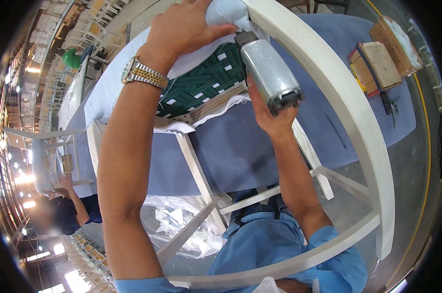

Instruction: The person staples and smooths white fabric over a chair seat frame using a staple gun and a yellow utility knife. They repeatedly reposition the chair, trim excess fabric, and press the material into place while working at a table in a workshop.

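A white-painted wooden chair frame (328, 73) lies tipped over in front of me, its curved rail sweeping around the right side. Dark green woven webbing (201, 88) shows on the underside of its seat. Light blue fabric (126, 58) wraps the seat edge. My left hand (184, 27) grips that fabric at the top, thumb stretched along it; its other fingers are partly cut off by the picture's edge. In my right hand (272, 117) is a silver and black staple gun (270, 66), its nose against the fabric edge beside my left thumb.
A blue-grey padded table (318, 132) supports the chair. On its right lie a cardboard box (399, 46), a small open carton (379, 63), pliers (394, 115) and a thin dark rod (336, 132). At left, another person (77, 207) handles a chair. A plastic bag of white scraps (182, 224) sits below.
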Motion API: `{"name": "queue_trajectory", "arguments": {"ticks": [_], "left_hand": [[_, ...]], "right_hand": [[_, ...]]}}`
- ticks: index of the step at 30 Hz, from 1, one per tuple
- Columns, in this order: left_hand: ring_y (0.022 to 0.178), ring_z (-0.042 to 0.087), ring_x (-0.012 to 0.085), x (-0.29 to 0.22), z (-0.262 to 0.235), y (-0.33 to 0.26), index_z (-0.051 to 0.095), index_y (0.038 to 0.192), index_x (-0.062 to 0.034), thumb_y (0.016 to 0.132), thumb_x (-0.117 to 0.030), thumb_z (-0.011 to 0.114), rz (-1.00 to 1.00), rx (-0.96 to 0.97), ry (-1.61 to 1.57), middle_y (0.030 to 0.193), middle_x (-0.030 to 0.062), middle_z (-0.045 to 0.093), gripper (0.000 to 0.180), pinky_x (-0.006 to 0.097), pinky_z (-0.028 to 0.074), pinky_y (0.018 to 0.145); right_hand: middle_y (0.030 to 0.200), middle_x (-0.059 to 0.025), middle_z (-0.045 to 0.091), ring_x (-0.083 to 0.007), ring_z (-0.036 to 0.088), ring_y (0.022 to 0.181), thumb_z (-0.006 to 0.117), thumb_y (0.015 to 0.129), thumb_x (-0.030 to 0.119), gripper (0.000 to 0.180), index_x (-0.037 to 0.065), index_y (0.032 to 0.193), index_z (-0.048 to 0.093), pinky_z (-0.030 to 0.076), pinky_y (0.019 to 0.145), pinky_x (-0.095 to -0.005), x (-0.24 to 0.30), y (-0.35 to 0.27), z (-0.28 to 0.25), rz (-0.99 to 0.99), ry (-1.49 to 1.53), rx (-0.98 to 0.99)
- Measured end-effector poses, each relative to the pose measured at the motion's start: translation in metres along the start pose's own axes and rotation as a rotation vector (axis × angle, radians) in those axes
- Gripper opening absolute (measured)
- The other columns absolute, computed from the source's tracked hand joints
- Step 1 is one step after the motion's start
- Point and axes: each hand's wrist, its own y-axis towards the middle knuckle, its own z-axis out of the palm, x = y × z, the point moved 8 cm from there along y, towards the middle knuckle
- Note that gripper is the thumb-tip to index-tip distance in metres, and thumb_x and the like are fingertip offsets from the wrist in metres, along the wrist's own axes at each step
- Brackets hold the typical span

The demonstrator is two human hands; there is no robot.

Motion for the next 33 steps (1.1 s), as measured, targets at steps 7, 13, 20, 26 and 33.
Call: {"name": "queue_trajectory", "arguments": {"ticks": [7,13,20,26,33], "left_hand": [[0.109,0.064,0.0464,0.005,0.003,0.002,0.045,0.148,-0.0098,0.086,-0.044,0.071,-0.009,0.003,0.009,0.127,0.0266,0.062,0.076,0.052,0.052,0.095],[0.11,0.064,0.046,-0.004,0.0,0.001,0.042,0.149,-0.012,0.086,-0.04,0.072,-0.012,0.028,-0.05,0.13,0.0253,0.061,0.075,0.054,0.051,0.096],[0.113,0.062,0.0462,-0.005,0.001,-0.004,0.041,0.15,-0.013,0.085,-0.039,0.073,-0.016,-0.001,0.045,0.13,0.0249,0.062,0.076,0.06,0.043,0.1],[0.12,0.061,0.044,0.0,0.013,0.006,0.041,0.152,-0.0156,0.084,-0.042,0.076,0.051,-0.011,0.035,0.136,0.0236,0.06,0.081,0.057,0.044,0.102],[0.123,0.06,0.0438,0.011,0.023,0.003,0.035,0.155,-0.0209,0.08,-0.029,0.079,0.078,-0.085,0.069,0.141,0.0177,0.058,0.087,0.059,0.049,0.098]], "right_hand": [[0.105,-0.0192,0.069,-0.0305,0.073,0.095,0.078,0.069,0.002,0.053,-0.005,0.119,0.063,0.056,0.083,-0.0342,0.002,0.025,0.02,-0.078,0.027,0.016],[0.106,-0.0177,0.068,-0.0336,0.072,0.093,0.078,0.067,0.001,0.053,-0.004,0.117,0.063,0.056,0.082,-0.0347,0.003,0.028,0.021,0.051,0.032,0.018],[0.085,-0.014,0.074,-0.0299,0.074,0.073,0.082,0.076,0.005,0.028,-0.001,0.101,0.07,0.057,0.066,-0.0363,0.018,0.031,0.017,-0.081,-0.048,-0.038],[0.083,-0.0129,0.073,-0.0298,0.074,0.072,0.082,0.076,0.006,0.028,-0.001,0.1,0.07,0.057,0.066,-0.0364,0.011,0.031,0.018,-0.083,0.016,-0.057],[0.096,-0.0189,0.072,-0.0332,0.074,0.087,0.082,0.073,0.008,0.04,-0.003,0.108,0.067,0.057,0.079,-0.0374,0.018,0.033,0.019,0.03,0.026,0.041]]}}
